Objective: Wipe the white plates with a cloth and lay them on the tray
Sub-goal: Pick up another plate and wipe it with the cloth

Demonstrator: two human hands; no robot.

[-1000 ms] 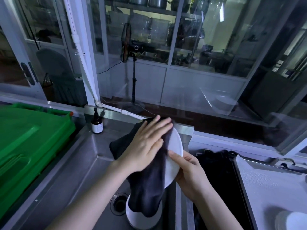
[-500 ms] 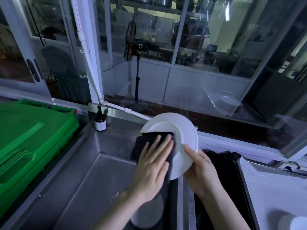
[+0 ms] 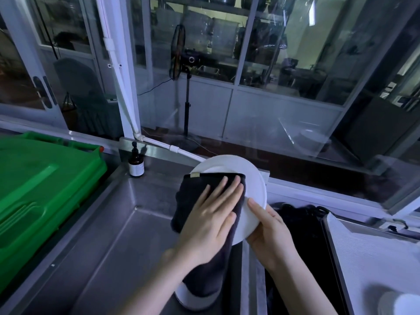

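Your left grip [image 3: 211, 214] lies flat and open, fingers straight and together, pressing a dark cloth [image 3: 193, 196] against the face of a white plate [image 3: 252, 178]. The fingertips reach almost to the cloth's top edge. Your palm covers the lower middle of the plate, so only the upper and right parts of the face show.

Your right grip [image 3: 270, 233] is closed on the plate's lower right rim. The thumb lies across the front, just beside the cloth's right edge, and the fingers curl out of sight behind the plate. The plate is in the air, tilted up towards you, above the far right corner of a steel sink [image 3: 109, 235].

The cloth is folded over at the top, with a small pale tag [image 3: 195, 175] at its upper left corner. Its loose end hangs below your left wrist. There it drapes onto a second white plate [image 3: 193, 301] low in the sink, and only the curved near edge of that one shows.

To the right of the sink, past a dark gap, is the tray [image 3: 363, 258] with a white liner, well apart from the plate in your grips. A white rounded piece [image 3: 406, 303] sits at its near corner, too blurred to name.

A brown pump bottle [image 3: 136, 164] stands on the worktop at the sink's far left corner. A green bin lid [image 3: 41, 189] fills the left side.
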